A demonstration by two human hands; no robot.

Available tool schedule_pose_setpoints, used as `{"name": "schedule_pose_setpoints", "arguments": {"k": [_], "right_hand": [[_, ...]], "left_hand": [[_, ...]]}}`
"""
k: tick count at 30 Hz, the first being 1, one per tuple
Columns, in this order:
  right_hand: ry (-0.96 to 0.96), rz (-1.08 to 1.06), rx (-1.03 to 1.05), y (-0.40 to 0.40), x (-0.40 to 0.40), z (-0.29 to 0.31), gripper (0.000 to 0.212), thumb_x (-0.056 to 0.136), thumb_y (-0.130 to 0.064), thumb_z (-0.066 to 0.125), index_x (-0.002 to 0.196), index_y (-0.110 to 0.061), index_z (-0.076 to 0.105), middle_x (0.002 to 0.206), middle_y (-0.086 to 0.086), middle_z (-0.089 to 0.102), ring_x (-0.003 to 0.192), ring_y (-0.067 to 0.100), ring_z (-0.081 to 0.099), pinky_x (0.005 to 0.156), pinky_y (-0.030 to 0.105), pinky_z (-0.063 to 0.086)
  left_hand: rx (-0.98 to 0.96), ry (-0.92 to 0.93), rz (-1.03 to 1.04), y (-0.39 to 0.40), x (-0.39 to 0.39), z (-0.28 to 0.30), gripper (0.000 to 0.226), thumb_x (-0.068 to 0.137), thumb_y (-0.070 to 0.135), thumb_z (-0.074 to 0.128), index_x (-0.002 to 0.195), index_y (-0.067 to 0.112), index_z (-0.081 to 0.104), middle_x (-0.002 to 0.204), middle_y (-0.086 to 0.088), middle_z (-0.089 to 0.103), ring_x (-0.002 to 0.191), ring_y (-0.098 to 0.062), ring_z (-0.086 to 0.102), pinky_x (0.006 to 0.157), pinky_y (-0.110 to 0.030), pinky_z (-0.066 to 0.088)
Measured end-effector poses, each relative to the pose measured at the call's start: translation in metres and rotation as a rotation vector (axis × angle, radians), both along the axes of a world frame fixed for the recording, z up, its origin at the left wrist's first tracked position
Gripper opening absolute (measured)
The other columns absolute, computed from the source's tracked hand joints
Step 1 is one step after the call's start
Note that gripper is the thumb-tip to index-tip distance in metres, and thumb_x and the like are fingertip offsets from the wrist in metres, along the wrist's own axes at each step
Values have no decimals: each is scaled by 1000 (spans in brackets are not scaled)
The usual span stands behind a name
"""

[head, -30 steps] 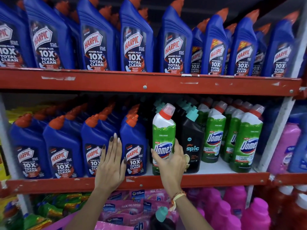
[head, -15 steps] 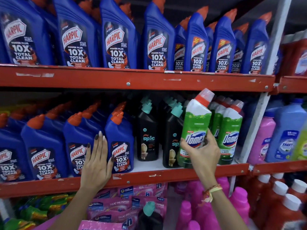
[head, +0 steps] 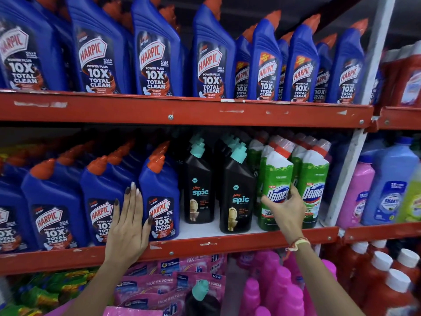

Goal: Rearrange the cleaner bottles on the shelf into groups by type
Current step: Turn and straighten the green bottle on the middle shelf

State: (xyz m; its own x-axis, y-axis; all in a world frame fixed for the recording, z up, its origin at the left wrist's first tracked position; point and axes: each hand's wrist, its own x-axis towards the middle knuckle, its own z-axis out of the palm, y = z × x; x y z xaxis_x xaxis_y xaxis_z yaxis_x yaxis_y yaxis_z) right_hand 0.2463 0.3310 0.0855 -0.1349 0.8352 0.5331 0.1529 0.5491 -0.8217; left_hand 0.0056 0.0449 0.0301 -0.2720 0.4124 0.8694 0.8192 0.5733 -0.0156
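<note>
On the middle shelf [head: 227,245] stand blue Harpic bottles [head: 57,201] at the left, black Spic bottles [head: 199,185] in the middle and green Domex bottles [head: 315,179] at the right. My right hand [head: 284,209] grips a green Domex bottle [head: 276,176] at its lower label; it stands upright at the front of the Domex group, next to a black Spic bottle [head: 237,192]. My left hand [head: 128,224] lies flat, fingers apart, against the front of a Harpic bottle [head: 160,197], holding nothing.
The top shelf [head: 182,110] carries a full row of large Harpic bottles [head: 155,53]. Below hang pink pouches [head: 164,286] and pink bottles [head: 273,293], with a black teal-capped bottle [head: 200,297] low in front. Pink, blue and red bottles fill the bay to the right.
My right hand carried the Domex bottle from left of the black Spic bottles rightward and set it among the green Domex bottles. My left hand stayed on the Harpic bottles.
</note>
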Motion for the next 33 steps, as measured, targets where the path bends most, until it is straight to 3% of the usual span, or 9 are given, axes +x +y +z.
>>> {"name": "schedule_pose_setpoints", "arguments": {"k": [13, 15, 17, 18, 21, 25, 28, 30, 33], "right_hand": [[-24, 10, 7, 4, -3, -5, 55, 67, -30, 83, 114, -16, 57, 98, 5, 69, 86, 22, 63, 76, 31, 47], [-15, 3, 22, -3, -5, -7, 66, 69, -33, 81, 126, -14, 52, 116, 11, 64, 107, 29, 61, 88, 37, 50], [41, -48, 71, -22, -6, -10, 76, 75, -27, 80, 140, -9, 43, 142, 13, 44, 132, 28, 43, 108, 40, 39], [99, -67, 135, -35, -6, -11, 72, 78, -23, 79, 139, -8, 44, 144, 12, 38, 134, 26, 39, 111, 38, 36], [212, -56, 363, -74, -8, -24, 47, 80, -10, 75, 123, -6, 55, 127, 10, 41, 119, 24, 46, 102, 30, 42], [140, 106, 418, -110, -12, -66, 19, 84, -19, 60, 100, -7, 61, 106, 5, 51, 101, 14, 51, 94, 17, 42], [9, 245, 340, -131, -12, -112, 8, 84, -18, 57, 91, -15, 59, 93, -2, 54, 87, 11, 53, 81, 27, 47], [-86, 271, 249, -147, -13, -144, 11, 84, -21, 61, 93, -18, 57, 93, -4, 52, 86, 9, 49, 79, 29, 45], [-194, 226, 16, -173, -17, -180, 49, 78, -27, 76, 119, -12, 53, 109, 2, 50, 101, 13, 45, 90, 29, 44]], "left_hand": [[-4, 14, 10, 1, -1, -2, 66, 107, 38, 18, 157, -5, 12, 166, -21, 12, 155, -29, 11, 127, -42, 2], [2, 16, 8, 1, -1, -1, 65, 106, 36, 20, 156, -6, 14, 166, -21, 12, 155, -30, 12, 127, -41, 2], [10, 16, 1, 1, -1, -2, 65, 105, 33, 23, 156, -6, 15, 166, -21, 12, 154, -30, 12, 127, -40, 2], [14, 18, 0, 1, -1, -1, 65, 104, 31, 25, 156, -7, 15, 166, -20, 12, 154, -30, 13, 127, -40, 2], [18, 30, 6, 0, 0, -2, 65, 103, 29, 28, 155, -8, 15, 166, -21, 12, 154, -30, 12, 127, -41, 3], [12, 17, 5, -1, 3, -3, 64, 104, 29, 27, 156, -6, 13, 166, -20, 10, 155, -29, 10, 127, -41, 2], [6, 12, 13, -1, 3, -4, 64, 105, 29, 27, 156, -6, 13, 166, -21, 10, 155, -28, 8, 127, -41, 1], [11, 10, 11, -1, 4, -5, 64, 105, 29, 29, 156, -6, 14, 166, -21, 11, 155, -28, 8, 127, -41, 0], [11, 17, 16, -1, 5, -6, 64, 107, 32, 26, 156, -7, 14, 165, -22, 11, 155, -29, 8, 127, -41, -1]]}}
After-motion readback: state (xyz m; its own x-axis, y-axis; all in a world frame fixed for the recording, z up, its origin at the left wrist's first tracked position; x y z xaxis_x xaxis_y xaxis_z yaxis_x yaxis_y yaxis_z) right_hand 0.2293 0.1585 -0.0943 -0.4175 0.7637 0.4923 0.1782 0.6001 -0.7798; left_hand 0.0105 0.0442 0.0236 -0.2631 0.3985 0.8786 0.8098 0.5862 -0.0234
